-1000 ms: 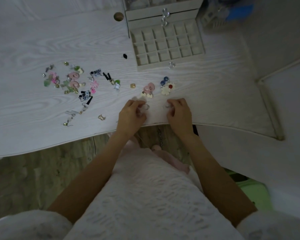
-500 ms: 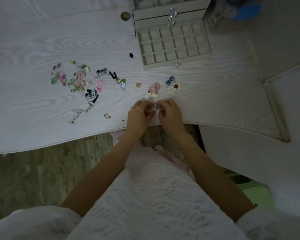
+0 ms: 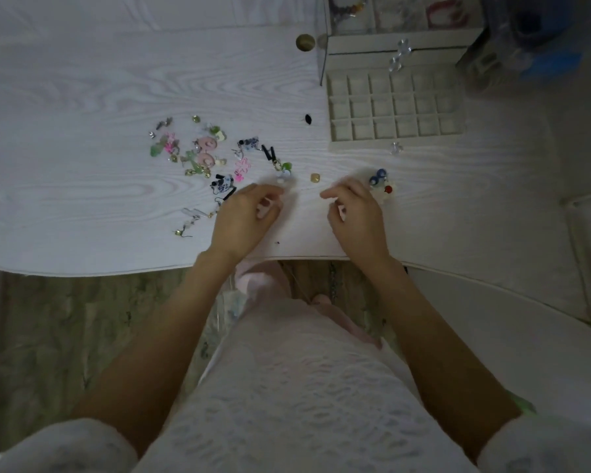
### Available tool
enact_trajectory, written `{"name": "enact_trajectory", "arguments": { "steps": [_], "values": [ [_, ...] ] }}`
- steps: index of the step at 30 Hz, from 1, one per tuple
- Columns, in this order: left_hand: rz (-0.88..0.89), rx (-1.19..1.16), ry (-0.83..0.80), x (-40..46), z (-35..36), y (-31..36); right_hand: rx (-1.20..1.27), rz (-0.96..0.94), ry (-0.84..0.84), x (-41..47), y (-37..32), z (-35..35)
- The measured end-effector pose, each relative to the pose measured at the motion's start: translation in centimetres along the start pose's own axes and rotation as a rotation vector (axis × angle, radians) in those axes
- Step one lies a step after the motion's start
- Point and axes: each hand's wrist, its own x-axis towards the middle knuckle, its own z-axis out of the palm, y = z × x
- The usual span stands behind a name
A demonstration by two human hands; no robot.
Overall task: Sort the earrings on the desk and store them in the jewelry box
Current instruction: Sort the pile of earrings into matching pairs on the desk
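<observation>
left hand [image 3: 244, 216] near gold bead [image 3: 315, 178], right hand [image 3: 357, 216] just right of it; fingers curled, grip contents unclear; jewelry box [image 3: 394, 107] beyond.

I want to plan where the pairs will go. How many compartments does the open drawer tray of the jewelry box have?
18, in the pulled-out tray of the jewelry box, far right on the desk: three rows of six, running left to right. All look empty; none seems hidden.

White wood-grain desk [image 3: 82, 97], cream jewelry box [image 3: 394, 145], pink-and-green earrings [image 3: 198, 151].
</observation>
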Motion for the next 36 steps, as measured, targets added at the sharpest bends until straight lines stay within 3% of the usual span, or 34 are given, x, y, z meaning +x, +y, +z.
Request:
{"name": "enact_trajectory", "arguments": {
  "steps": [4,9,13,16,20,25,29,36],
  "values": [
    [0.026,0.088,0.017,4.0,-0.1,-1.5,-0.24,-0.065,-0.087,4.4,-1.0,1.9],
    [-0.012,0.19,-0.056,6.4,1.6,-1.7,-0.323,-0.107,-0.187,7.3,-1.8,4.3],
    [0.0,0.083,-0.064,5.1,0.7,-2.4,-0.246,-0.083,-0.275,7.8,-2.3,6.1],
    [-0.078,0.005,0.021,2.8,-1.4,-2.9,-0.2,-0.066,-0.278,7.3,-2.5,6.8],
    [-0.177,0.057,0.155,-1.3,-4.3,-5.2,-0.173,-0.083,-0.268,5.8,-2.8,6.9],
    [-0.34,0.13,0.16,-4.3,-4.8,-8.7,-0.164,-0.081,-0.249,4.0,-2.9,7.0],
    [-0.366,0.073,0.229,-2.9,-4.7,-9.4,-0.158,-0.149,-0.297,4.5,-3.4,7.4],
    [-0.262,0.128,0.265,4.3,-7.5,-10.4,-0.152,-0.167,-0.285,7.3,-4.8,9.0]
  ]
}}
